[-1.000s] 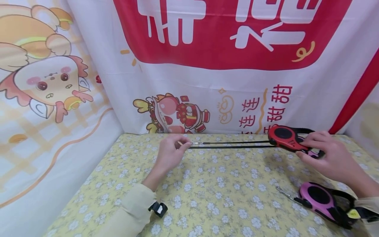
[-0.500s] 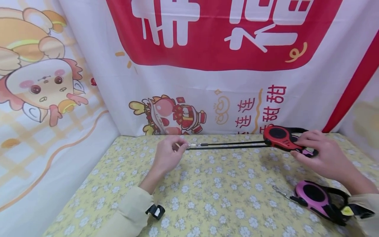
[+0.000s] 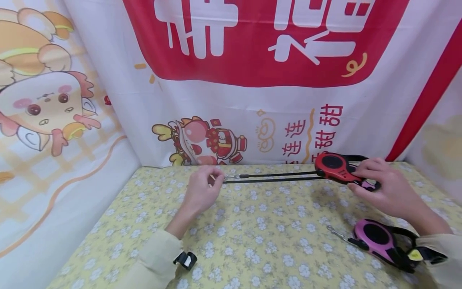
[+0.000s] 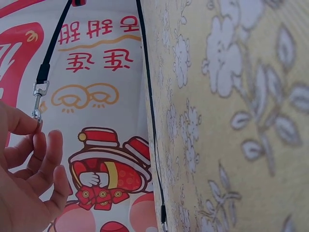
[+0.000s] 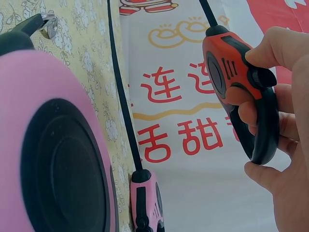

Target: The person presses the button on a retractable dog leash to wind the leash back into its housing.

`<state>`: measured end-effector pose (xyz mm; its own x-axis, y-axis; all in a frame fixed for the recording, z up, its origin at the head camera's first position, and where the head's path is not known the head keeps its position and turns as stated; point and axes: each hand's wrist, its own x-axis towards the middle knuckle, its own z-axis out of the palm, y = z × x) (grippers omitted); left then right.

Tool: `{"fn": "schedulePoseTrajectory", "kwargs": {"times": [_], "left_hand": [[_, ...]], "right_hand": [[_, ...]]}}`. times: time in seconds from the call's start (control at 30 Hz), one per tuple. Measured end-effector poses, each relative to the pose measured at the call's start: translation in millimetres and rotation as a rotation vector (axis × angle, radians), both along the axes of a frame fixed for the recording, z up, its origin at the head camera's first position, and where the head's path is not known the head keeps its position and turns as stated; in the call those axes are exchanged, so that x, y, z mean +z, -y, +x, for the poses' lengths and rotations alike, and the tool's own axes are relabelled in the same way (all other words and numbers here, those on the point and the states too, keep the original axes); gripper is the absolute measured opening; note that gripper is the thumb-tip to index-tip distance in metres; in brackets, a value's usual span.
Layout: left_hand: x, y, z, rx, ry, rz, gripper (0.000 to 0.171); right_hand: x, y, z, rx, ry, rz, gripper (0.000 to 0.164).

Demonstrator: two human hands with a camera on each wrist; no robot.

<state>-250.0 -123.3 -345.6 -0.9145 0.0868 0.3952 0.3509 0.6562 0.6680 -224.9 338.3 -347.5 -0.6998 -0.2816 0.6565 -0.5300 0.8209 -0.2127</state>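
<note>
My right hand (image 3: 384, 190) grips the black handle of a red retractable dog leash (image 3: 333, 167), thumb near its button in the right wrist view. A taut black cord (image 3: 281, 174) runs left from it to a metal snap hook (image 4: 37, 104). My left hand (image 3: 203, 188) pinches the hook's end between thumb and finger. Behind the red leash, mostly covered in the head view, lies a pink leash (image 5: 147, 200) with its own cord (image 5: 120, 92) stretched along the table. Nearer my right forearm lies another pink leash (image 3: 377, 237), its hook (image 3: 335, 232) pointing left.
The table has a yellow flowered cloth (image 3: 260, 241). A white and red printed curtain (image 3: 231, 100) hangs at its back edge, and a cartoon-printed sheet (image 3: 47, 120) stands along the left. Black wrist straps (image 3: 185, 260) sit on the sleeves.
The head view's contents have slid a little to the left. Both hands keep their holds on the red leash and its hook, with the cord still taut.
</note>
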Motion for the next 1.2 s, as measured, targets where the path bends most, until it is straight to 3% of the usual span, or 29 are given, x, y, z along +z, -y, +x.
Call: {"fn": "schedulePoseTrajectory", "kwargs": {"times": [1.2], "left_hand": [[0.7,-0.1,2.5,-0.076,-0.009,-0.013,0.008]], "right_hand": [[5.1,4.3,2.8,0.032,-0.019,-0.007,0.023]]}}
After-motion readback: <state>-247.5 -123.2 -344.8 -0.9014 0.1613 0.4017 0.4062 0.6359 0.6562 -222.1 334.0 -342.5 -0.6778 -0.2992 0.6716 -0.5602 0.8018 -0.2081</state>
